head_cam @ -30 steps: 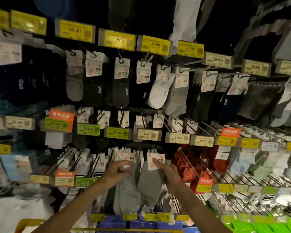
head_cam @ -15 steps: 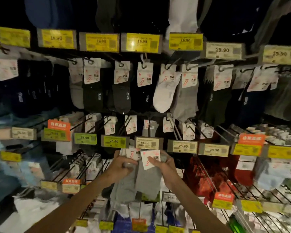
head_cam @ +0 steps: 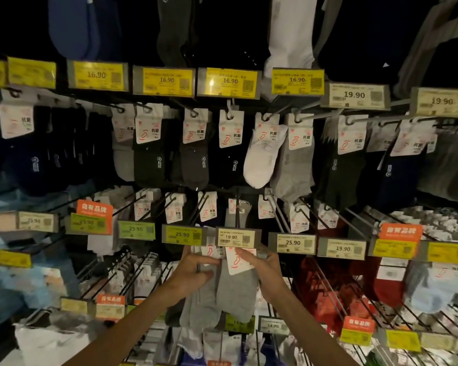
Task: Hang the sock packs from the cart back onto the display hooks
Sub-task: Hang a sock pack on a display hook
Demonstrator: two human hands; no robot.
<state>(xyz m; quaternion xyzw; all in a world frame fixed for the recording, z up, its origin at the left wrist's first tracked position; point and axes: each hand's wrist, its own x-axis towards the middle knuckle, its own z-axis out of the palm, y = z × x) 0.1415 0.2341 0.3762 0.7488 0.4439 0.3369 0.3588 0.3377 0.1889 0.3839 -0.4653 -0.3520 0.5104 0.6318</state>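
Just below the 19.90 tag [head_cam: 236, 237], the left hand [head_cam: 193, 273] grips a grey pack [head_cam: 200, 305]. The right hand [head_cam: 266, 270] pinches a second grey pack [head_cam: 237, 294] by its card [head_cam: 238, 262]. The packs touch side by side.

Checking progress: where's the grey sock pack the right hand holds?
Head view, lower centre: grey sock pack in the right hand, just under the 19.90 price tag.
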